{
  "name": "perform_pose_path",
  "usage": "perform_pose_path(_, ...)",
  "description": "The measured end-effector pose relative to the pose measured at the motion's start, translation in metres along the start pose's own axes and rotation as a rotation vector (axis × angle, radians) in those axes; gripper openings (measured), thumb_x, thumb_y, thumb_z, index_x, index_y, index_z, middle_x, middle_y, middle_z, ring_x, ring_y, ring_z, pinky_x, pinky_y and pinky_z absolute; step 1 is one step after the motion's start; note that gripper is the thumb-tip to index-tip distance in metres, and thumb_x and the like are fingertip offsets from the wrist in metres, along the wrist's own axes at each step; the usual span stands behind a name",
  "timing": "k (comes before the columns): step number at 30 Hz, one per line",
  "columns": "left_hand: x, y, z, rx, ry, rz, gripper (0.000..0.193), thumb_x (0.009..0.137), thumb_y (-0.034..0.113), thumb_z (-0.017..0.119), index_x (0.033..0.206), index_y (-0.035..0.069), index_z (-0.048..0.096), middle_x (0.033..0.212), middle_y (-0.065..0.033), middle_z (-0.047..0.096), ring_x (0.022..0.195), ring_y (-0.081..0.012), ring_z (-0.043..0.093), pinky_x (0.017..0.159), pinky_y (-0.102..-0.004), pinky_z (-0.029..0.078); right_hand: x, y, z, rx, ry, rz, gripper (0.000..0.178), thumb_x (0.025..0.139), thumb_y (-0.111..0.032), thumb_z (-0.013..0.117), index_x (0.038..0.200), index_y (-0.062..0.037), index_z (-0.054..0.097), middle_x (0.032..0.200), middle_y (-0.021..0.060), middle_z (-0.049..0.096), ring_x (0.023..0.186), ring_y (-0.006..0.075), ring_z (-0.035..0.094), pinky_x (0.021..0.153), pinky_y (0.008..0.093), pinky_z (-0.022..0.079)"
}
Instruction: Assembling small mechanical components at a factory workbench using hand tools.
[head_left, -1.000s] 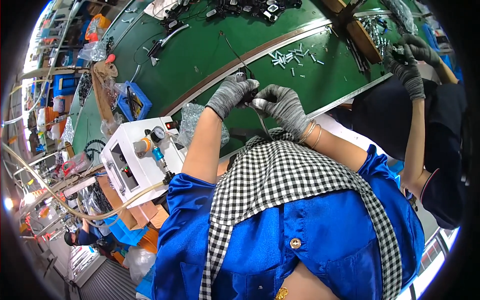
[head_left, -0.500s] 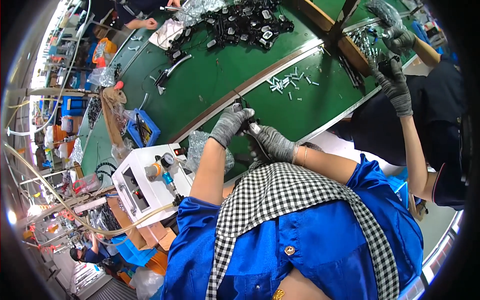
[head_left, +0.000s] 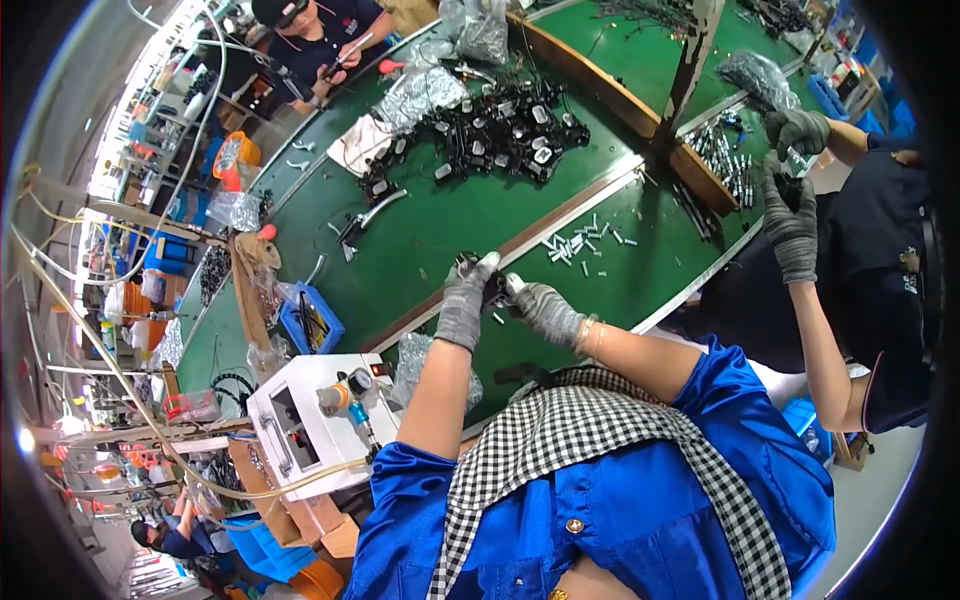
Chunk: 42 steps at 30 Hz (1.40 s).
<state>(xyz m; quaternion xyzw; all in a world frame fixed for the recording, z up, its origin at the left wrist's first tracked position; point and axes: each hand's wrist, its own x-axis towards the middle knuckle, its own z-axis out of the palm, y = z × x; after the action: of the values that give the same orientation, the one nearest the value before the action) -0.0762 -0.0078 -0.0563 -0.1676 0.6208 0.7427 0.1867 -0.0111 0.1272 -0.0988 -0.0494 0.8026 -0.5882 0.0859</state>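
Note:
Both my hands wear grey knitted gloves and meet over the near edge of the green workbench [head_left: 400, 310]. Between them is a small black part [head_left: 494, 289], mostly covered by fingers. My left hand [head_left: 464, 305] is closed round its left side, thumb on top. From the right, my right hand [head_left: 547, 314] pinches the same part with thumb and fingers. A dark object [head_left: 524, 375] lies below them, close to my checked apron. Beyond my hands are scattered short silver pins [head_left: 585, 242] and a black lever assembly with a silver handle [head_left: 372, 220].
A heap of black parts [head_left: 500, 135] covers the far bench. At left stand a white machine with a gauge [head_left: 305, 420] and a blue tray [head_left: 310, 320]. A metal post [head_left: 690, 75] rises beside a wooden divider. A co-worker's gloved hands [head_left: 793, 225] work at right; another person sits opposite.
The view has tilted up, so the bench sits lower and the person opposite shows more. My hands stay together on the black part, with the right hand's grip slightly shifted.

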Motion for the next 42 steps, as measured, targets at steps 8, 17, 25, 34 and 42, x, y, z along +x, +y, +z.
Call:
perform_pose_path(8,-0.026,0.0,0.033,-0.139,0.16,0.053,0.021,0.07,0.004,0.072,0.085,0.006,0.057,0.075,-0.0004,0.057,0.06,-0.0123,0.053,0.055,-0.0255,0.046,-0.023,-0.018,-0.009,0.1,0.092,0.192,0.056,0.095,-0.044,0.027,0.078,-0.0009,0.059,0.066,0.0213,0.057,0.065,0.0355,0.054,0.064,0.0425,0.044)
perform_pose_path(17,0.0,-0.049,0.038,-0.059,0.404,0.113,0.017,0.071,0.006,0.068,0.082,0.007,0.056,0.071,0.0001,0.056,0.057,-0.0126,0.051,0.052,-0.0272,0.045,-0.026,-0.027,-0.002,0.551,0.213,0.495,0.067,0.092,-0.055,0.023,0.073,-0.0031,0.06,0.061,0.0138,0.055,0.058,0.027,0.051,0.061,0.0397,0.042)
perform_pose_path(25,-0.013,-0.022,0.052,0.025,0.27,0.039,0.023,0.071,0.006,0.068,0.089,0.004,0.054,0.077,-0.0025,0.057,0.061,-0.0144,0.052,0.055,-0.0295,0.045,-0.016,0.021,0.004,0.053,0.203,0.405,0.07,0.093,-0.054,0.02,0.073,0.0001,0.06,0.065,0.0215,0.057,0.064,0.0387,0.053,0.065,0.0459,0.042)
perform_pose_path(34,-0.02,-0.041,0.06,0.046,0.361,0.082,0.024,0.069,0.006,0.068,0.088,0.004,0.054,0.075,-0.004,0.058,0.06,-0.0151,0.052,0.054,-0.0311,0.045,-0.021,0.049,0.024,0.127,0.296,0.417,0.068,0.095,-0.049,0.02,0.074,0.001,0.061,0.069,0.0244,0.059,0.071,0.0417,0.056,0.067,0.0481,0.042)
perform_pose_path(42,-0.008,-0.042,0.043,0.312,0.283,-0.023,0.025,0.069,0.011,0.069,0.088,0.004,0.054,0.074,-0.006,0.059,0.061,-0.0159,0.053,0.053,-0.0319,0.045,-0.03,0.043,0.024,0.052,0.263,0.39,0.067,0.096,-0.046,0.019,0.071,0.0006,0.06,0.067,0.0235,0.059,0.067,0.0409,0.055,0.064,0.0473,0.043)
